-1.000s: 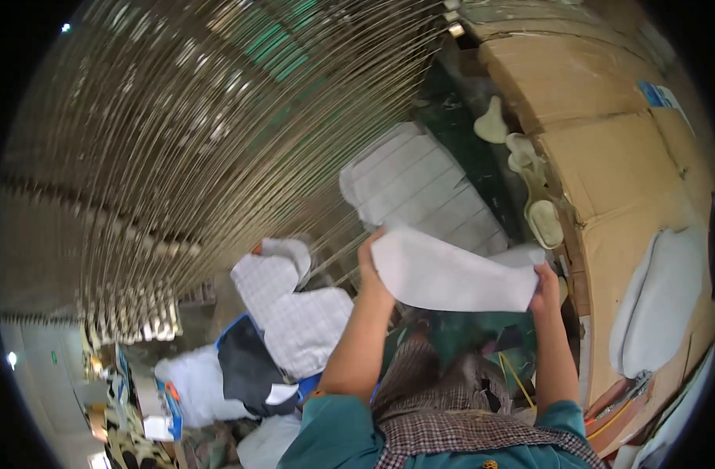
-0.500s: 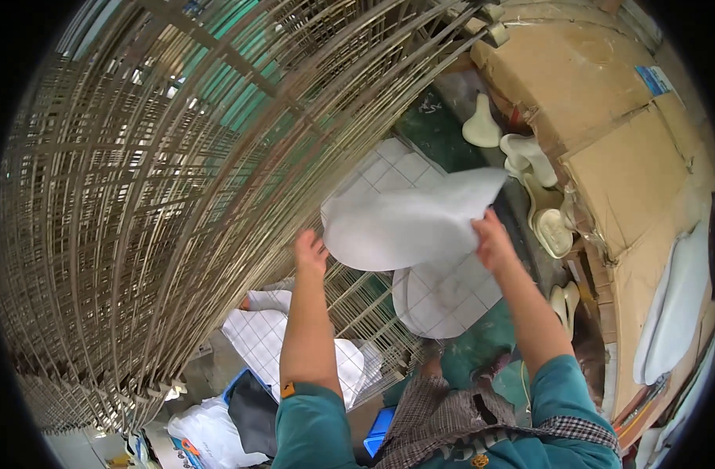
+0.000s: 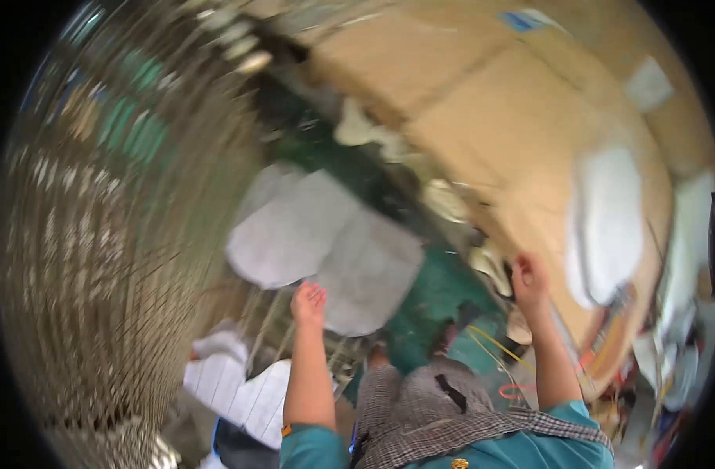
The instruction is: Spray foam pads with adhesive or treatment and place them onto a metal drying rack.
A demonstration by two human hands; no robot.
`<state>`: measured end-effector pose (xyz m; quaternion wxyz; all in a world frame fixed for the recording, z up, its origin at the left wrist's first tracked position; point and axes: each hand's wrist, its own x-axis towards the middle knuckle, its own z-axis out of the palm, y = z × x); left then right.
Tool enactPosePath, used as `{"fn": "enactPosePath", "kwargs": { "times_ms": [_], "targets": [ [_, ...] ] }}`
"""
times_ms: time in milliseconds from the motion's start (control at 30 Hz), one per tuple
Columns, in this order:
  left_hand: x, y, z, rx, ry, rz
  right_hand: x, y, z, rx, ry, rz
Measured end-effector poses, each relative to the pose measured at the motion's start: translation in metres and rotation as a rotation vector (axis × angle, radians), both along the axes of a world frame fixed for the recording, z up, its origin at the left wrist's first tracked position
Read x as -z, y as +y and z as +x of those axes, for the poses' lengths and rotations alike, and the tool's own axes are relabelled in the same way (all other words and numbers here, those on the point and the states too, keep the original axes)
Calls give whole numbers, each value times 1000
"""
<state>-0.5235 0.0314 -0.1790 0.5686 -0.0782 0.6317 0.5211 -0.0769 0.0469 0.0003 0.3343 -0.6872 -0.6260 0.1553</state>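
Observation:
My left hand (image 3: 309, 303) is at the near edge of a white rounded sheet (image 3: 275, 238), its fingers loosely bent and slightly apart, holding nothing. That sheet lies on the wire rack beside another pale grey-white sheet (image 3: 369, 270), the two partly overlapping. Off to the right, my right hand (image 3: 529, 275) hangs over the edge of the cardboard, with nothing visible in its half-curled fingers. Nearest to it on the cardboard is a stack of white elongated sheets (image 3: 611, 227). Motion blur softens the whole view.
Tall stacked wire racks (image 3: 130, 258) fill the left side. Cardboard (image 3: 490, 109) covers a surface at the right. Cream saddle-shaped pieces (image 3: 445, 200) line its edge above the green floor (image 3: 428, 293). More white sheets (image 3: 240, 391) lie at lower left; a yellow cord (image 3: 490, 340) is near my feet.
The white sheet that was between my hands now lies on the rack. My right hand has come away from it to the right. The view has swung toward the cardboard.

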Motion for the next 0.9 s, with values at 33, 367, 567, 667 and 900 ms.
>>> {"fn": "enactPosePath", "kwargs": {
  "times_ms": [33, 367, 567, 667, 900],
  "targets": [
    [-12, 6, 41, 55, -37, 13, -23, -1, 36, 128, -88, 42],
    [-158, 8, 369, 734, -355, 363, -17, -58, 220, 213, -579, -23],
    [-184, -21, 471, 820, -503, 345, -23, -52, 233, 161, -347, 93],
    [-203, -34, 501, 749, -542, 351, -37, -61, 207, 33, -70, -17],
    [-177, -48, 462, 556, -343, 416, -9, -59, 339, 531, -177, 151]
  ]
}}
